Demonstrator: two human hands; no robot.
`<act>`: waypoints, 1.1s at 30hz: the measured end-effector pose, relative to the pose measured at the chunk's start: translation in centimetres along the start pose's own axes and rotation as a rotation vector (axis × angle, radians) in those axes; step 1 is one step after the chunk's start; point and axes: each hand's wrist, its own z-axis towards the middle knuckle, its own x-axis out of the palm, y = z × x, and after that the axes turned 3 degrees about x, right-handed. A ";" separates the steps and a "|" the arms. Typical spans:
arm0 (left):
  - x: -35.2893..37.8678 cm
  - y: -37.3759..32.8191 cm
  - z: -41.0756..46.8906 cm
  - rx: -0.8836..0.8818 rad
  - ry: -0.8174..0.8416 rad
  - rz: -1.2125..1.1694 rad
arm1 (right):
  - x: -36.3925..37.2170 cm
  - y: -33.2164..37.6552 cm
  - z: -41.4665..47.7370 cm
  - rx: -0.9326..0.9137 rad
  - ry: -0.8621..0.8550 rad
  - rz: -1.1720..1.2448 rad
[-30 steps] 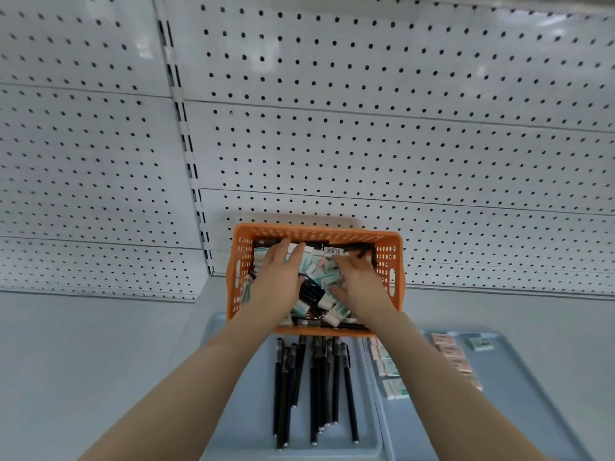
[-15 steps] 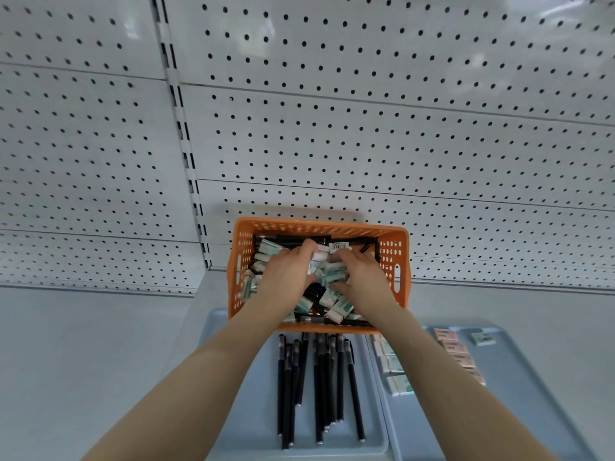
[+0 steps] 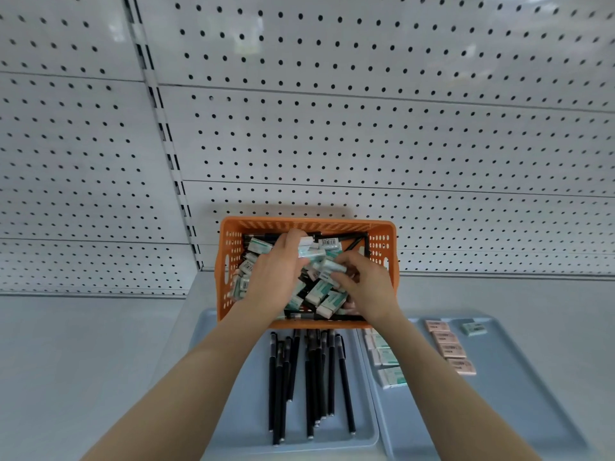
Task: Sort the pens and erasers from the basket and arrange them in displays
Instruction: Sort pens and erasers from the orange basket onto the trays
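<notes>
An orange basket [image 3: 387, 247] stands on the shelf against the pegboard, filled with white-and-green erasers [image 3: 322, 291] and black pens. Both hands are inside it. My left hand [image 3: 276, 277] lies over the left half, fingers curled around erasers near the far wall. My right hand [image 3: 367, 287] pinches an eraser [image 3: 332, 267] between thumb and fingers. In front of the basket a blue tray [image 3: 233, 410] holds several black pens [image 3: 309, 377] side by side. A second blue tray [image 3: 519, 394] to the right holds green-sleeved erasers [image 3: 387, 361] and pink erasers [image 3: 449, 347] in columns.
A white pegboard wall [image 3: 332, 128] rises behind the basket, with a slotted upright [image 3: 166, 144] on the left. The grey shelf surface [image 3: 83, 361] stretches to the left of the trays. One lone green eraser [image 3: 474, 328] lies at the right tray's far side.
Both hands stayed in the basket, shifting among the erasers; the left hand reached further toward the far wall and the right hand closed on an eraser. The camera tilted slightly.
</notes>
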 end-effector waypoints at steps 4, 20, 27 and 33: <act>-0.9 -0.7 -0.3 -0.037 -0.065 -0.114 | -0.4 -0.1 -0.3 0.051 -0.020 0.077; -2.2 -7.6 -4.6 -0.446 0.198 -0.934 | -4.8 0.8 -4.0 0.237 0.068 0.659; -0.2 -10.8 -5.3 -0.494 0.201 -0.999 | -6.8 -1.4 -6.5 0.186 0.042 0.545; 1.3 -13.3 -5.7 -0.507 0.108 -0.970 | -10.6 -4.4 -8.0 0.305 -0.060 0.645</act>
